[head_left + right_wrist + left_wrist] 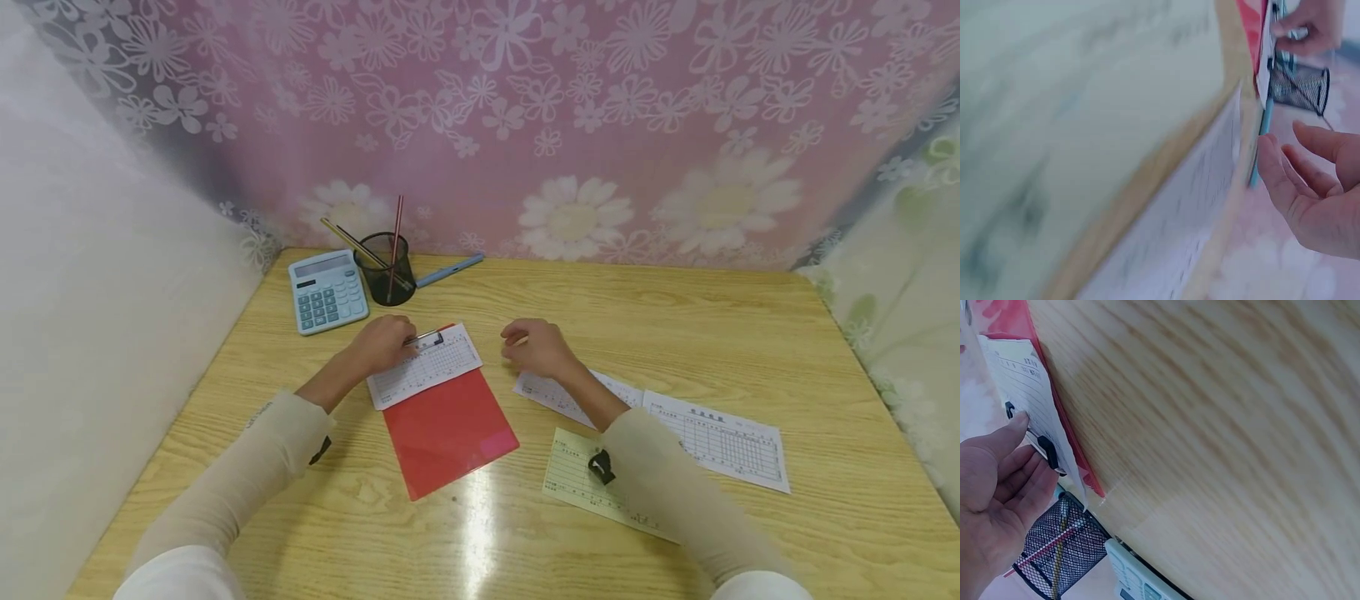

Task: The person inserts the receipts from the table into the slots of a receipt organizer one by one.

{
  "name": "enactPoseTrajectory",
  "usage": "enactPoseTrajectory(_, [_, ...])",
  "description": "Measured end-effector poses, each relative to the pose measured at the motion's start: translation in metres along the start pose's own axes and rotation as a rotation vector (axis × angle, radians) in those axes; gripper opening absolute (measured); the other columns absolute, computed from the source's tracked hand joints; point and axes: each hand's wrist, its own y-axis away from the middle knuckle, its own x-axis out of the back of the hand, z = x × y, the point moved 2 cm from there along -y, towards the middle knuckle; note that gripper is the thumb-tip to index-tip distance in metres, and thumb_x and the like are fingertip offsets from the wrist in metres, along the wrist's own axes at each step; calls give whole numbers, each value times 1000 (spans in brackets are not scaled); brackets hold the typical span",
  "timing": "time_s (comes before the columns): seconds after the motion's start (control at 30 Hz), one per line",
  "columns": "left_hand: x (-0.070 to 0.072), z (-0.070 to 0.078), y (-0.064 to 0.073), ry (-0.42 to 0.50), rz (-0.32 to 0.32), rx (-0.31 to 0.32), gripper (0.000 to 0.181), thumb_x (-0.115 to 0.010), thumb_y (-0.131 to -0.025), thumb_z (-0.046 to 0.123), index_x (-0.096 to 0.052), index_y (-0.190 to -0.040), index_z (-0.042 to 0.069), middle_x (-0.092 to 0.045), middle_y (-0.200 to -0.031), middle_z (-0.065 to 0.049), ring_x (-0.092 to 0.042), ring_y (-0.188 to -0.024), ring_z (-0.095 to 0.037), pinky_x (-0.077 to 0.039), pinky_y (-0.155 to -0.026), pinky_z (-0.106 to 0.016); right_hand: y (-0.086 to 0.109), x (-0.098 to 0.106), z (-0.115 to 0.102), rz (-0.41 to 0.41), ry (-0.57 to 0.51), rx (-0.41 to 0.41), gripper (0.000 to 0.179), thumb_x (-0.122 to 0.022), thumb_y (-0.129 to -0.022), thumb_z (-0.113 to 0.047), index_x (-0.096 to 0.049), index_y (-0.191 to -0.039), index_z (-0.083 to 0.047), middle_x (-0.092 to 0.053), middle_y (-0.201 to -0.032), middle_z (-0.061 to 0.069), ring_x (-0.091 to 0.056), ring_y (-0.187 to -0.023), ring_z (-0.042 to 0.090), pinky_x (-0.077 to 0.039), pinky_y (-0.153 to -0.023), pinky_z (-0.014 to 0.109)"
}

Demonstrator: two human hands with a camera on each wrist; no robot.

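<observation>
A red clipboard lies on the table with a white printed form across its top end. My left hand pinches the metal clip there; in the left wrist view the thumb presses on the clip and the other fingers curl beneath it. Held loosely bent, with nothing in its fingers, my right hand hovers right of the clipboard. Below its wrist lies a second white form, partly covered by the arm.
Another white form and a yellow form lie to the right, the yellow one partly under the right sleeve. At the back left stand a blue calculator and a black mesh pen cup with pencils. A blue pen lies beside the cup.
</observation>
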Motion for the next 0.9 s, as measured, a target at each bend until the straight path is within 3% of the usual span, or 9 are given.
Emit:
enactPoseTrajectory(0.2, [-2, -1, 2, 31, 13, 25, 17, -74, -82, 23, -67, -81, 8, -64, -82, -6, -54, -70, -16, -46, -68, -34, 20, 36, 23, -2, 43, -44, 37, -63, -89, -16, -59, -123, 0, -65, -112, 17, -65, -99, 31, -54, -72, 33])
enactPoseTrajectory(0.43, [-2, -3, 3, 97, 40, 49, 19, -74, -82, 23, -70, -87, 5, -65, -86, -7, -57, -75, -17, -48, -71, -35, 45, 71, 45, 16, 142, -45, 37, -65, -88, -18, -60, -119, 2, -66, -108, 17, -63, -101, 34, -52, -80, 41])
enactPoseTrajectory(0.67, [-2, -4, 4, 132, 64, 31, 22, -75, -81, 23, -71, -89, 4, -64, -83, -7, -54, -73, -16, -46, -69, -34, 66, 87, 64, -2, 230, -78, 42, -75, -81, -22, -62, -113, 2, -65, -105, 16, -61, -96, 30, -49, -83, 43])
enactPoseTrajectory(0.9, [-2, -3, 4, 134, 68, 27, 21, -75, -80, 23, -70, -87, 4, -62, -79, -6, -50, -70, -15, -43, -66, -32, 81, 89, 77, -62, 364, -119, 57, -84, -70, -31, -61, -109, 4, -62, -103, 17, -56, -92, 28, -46, -82, 43])
